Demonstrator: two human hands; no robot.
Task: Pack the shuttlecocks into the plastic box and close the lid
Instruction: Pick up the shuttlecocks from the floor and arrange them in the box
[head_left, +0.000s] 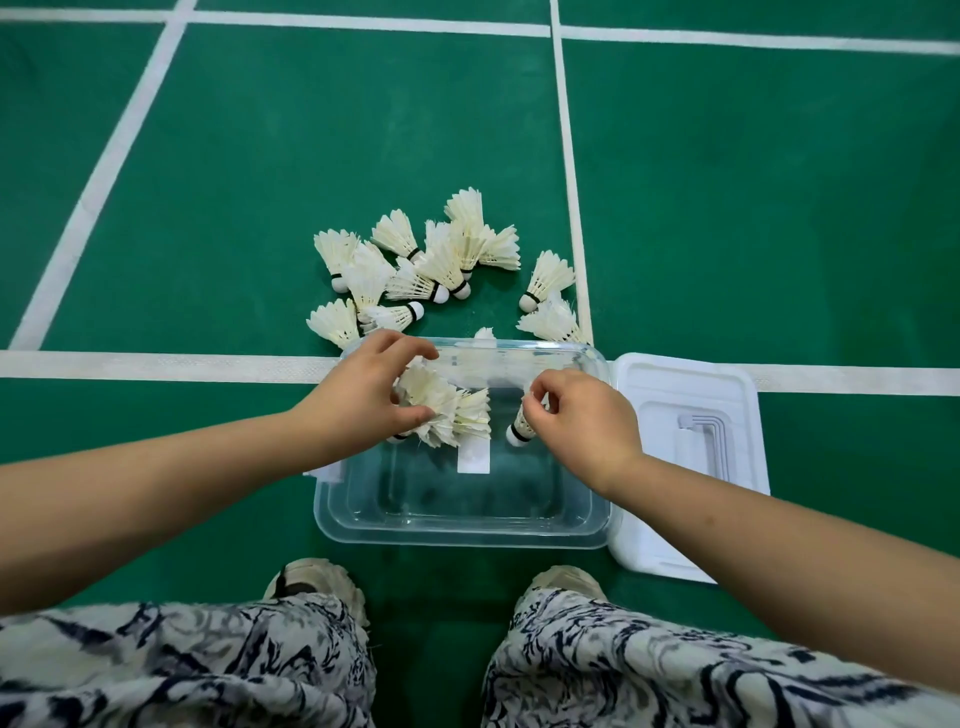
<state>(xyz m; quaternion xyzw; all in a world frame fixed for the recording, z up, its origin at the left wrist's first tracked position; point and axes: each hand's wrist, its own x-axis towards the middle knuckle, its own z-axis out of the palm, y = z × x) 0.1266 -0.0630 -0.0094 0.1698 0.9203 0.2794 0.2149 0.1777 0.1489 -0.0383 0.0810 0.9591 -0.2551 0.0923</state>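
Patterned trousers (182, 670) are sitting nearest us. Over the clear plastic box (462, 538), our left grip (371, 392) is clamping a bunch of white feather shuttlecocks (452, 415), our right grip (579, 415) pinching a single shuttlecock (520, 430). Loose shuttlecocks (441, 260) are lying on the green floor (727, 208) beyond.

A green court floor (753, 208) crossed by white painted lines (156, 366) fills the view, and along the bottom edge sit two legs in loose patterned trousers (182, 670), pale with dark swirls, above what look like pale shoes (311, 579), partly hidden.
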